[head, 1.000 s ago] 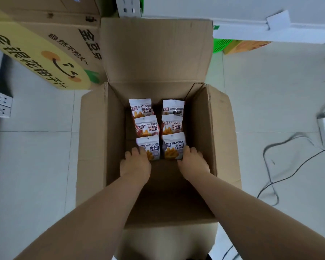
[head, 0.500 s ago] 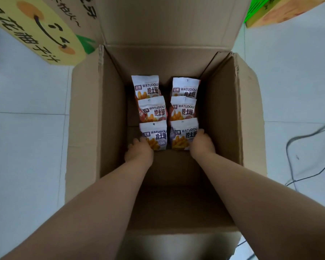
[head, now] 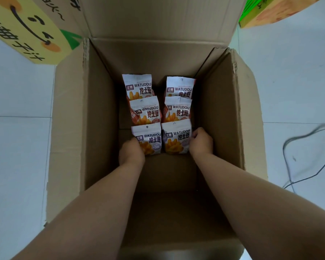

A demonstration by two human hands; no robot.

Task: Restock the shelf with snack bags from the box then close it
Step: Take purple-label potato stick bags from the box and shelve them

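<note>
An open cardboard box stands on the floor with its flaps up. Several white snack bags with orange print lie at its bottom in two columns. My left hand is deep in the box and grips the left edge of the nearest left bag. My right hand grips the right edge of the nearest right bag. Both bags still lie in the row. Behind them lie the middle bags and the far bags.
A yellow printed carton leans at the upper left beside the box. A green and orange carton sits at the upper right. Black cables trail over the pale tiled floor on the right.
The view has closed in on the box. My hands went from resting at the bags' near ends to curling round the outer edges of the two nearest bags.
</note>
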